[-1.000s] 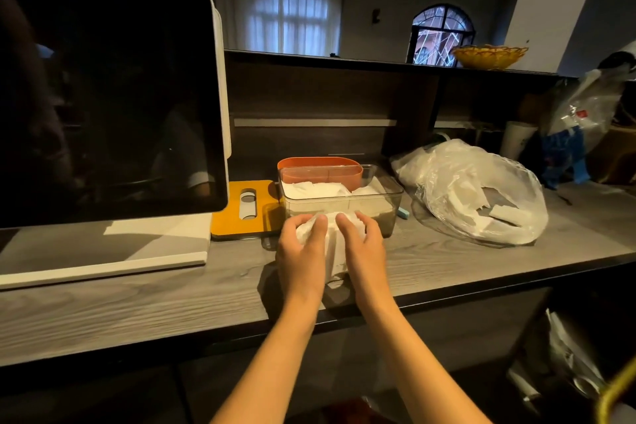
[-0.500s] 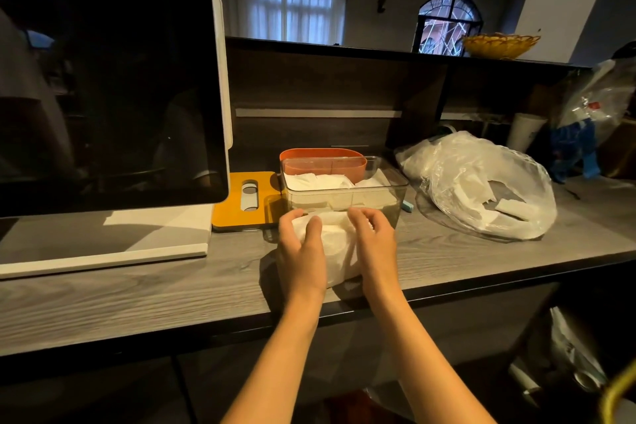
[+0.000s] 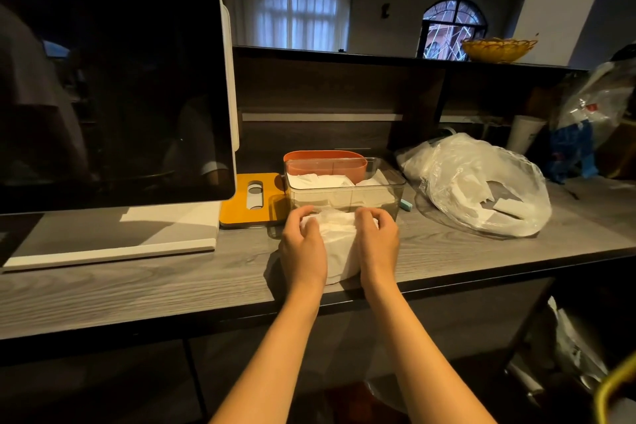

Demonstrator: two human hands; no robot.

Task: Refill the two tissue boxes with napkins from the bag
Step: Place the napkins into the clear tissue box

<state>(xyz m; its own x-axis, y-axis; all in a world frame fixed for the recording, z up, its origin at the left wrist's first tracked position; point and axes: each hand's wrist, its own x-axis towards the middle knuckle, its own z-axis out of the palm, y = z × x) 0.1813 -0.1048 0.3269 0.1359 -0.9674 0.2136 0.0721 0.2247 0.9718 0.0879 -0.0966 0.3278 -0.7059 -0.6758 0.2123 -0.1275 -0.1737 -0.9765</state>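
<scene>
Grey wood-grain boards are forming the desk (image 3: pixel 137 286), and a dim room with a curtained window and an arched window is being seen behind a dark raised shelf. On this desk a stack of white napkins (image 3: pixel 339 251) is being held between two hands, just in front of a clear tissue box (image 3: pixel 344 189). The left hand (image 3: pixel 303 248) is being curled around the left side of the stack, with its fingertips bent over the top edge. The right hand (image 3: pixel 377 244) is being curled around the right side in the same way, so the stack is being gripped from both sides. The clear tissue box is being shown with white napkins already inside, and an orange tissue box (image 3: pixel 325 163) is standing directly behind it, touching or almost touching. A clear plastic bag (image 3: pixel 481 186) with more white napkins inside is lying to the right of the boxes, near them but apart. A large dark screen (image 3: pixel 110 86) on a white base is standing at the left, and an orange lid (image 3: pixel 253 198) with a slot is lying between this base and the boxes. A yellow basket (image 3: pixel 499 49) is being seen on the shelf.
</scene>
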